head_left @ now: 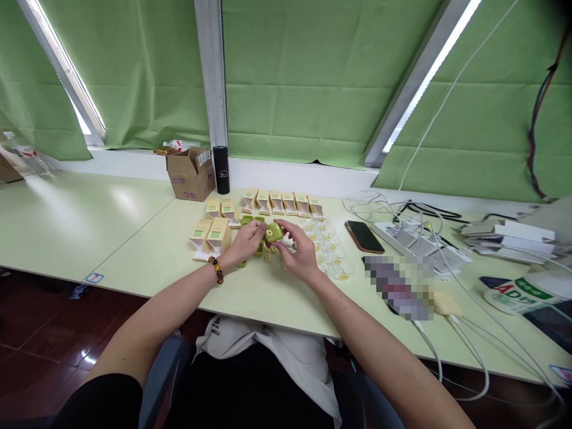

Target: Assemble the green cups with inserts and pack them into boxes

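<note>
Both of my hands meet over the table around a small glossy green case [274,232] with rounded corners and a pale ring-shaped mark on its face. My right hand [298,253] grips it between thumb and fingers from the right. On its left edge, the fingers of my left hand [249,243] are closed. More green cases [246,220] lie behind and under my left hand, partly hidden. Small yellowish pieces [268,256] lie below the held case. Several clear plastic pieces with yellow spots [329,247] spread out right of my right hand.
Open cream cartons [218,235] with green labels stand left of my hands, with a row [283,202] behind. A cardboard box [190,173] and black bottle [221,170] stand by the wall. Rightward lie a phone [364,236], a power strip [417,241] and tangled white cables.
</note>
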A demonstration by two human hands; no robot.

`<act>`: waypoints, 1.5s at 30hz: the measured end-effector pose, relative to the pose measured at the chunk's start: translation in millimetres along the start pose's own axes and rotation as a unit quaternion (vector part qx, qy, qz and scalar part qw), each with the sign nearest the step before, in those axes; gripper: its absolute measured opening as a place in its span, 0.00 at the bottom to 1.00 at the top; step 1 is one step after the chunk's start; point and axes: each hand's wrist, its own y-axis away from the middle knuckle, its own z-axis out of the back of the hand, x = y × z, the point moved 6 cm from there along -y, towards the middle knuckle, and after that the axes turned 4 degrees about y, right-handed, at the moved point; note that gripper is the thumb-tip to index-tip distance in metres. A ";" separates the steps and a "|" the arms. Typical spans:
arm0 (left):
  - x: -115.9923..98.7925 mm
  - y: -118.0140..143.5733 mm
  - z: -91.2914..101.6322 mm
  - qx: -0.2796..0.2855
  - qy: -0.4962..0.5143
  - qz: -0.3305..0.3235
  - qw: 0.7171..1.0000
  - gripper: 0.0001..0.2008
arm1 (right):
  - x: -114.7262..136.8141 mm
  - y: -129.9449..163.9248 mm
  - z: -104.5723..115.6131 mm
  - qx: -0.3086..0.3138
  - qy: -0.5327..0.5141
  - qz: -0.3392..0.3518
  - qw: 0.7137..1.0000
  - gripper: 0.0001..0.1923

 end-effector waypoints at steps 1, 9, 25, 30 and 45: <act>1.2 0.4 0.5 -0.002 -0.001 0.010 1.000 0.33 | -1.7 -0.3 0.0 0.003 -0.015 -0.022 1.000 0.23; -26.0 4.8 15.0 -0.047 -0.145 -0.131 0.980 0.16 | -23.6 0.3 2.4 -0.030 -0.119 -0.157 0.980 0.19; 7.3 -7.8 14.9 -0.064 0.057 -0.039 0.996 0.28 | -27.7 -16.1 38.6 -0.069 -0.044 -0.220 0.972 0.07; 15.6 -10.4 14.1 -0.056 0.168 0.012 0.984 0.33 | -9.5 -21.5 48.6 0.138 0.178 -0.178 0.958 0.05; 14.8 -11.1 15.2 -0.066 0.189 0.012 0.980 0.35 | 14.0 34.7 41.4 0.348 0.462 -0.039 0.815 0.08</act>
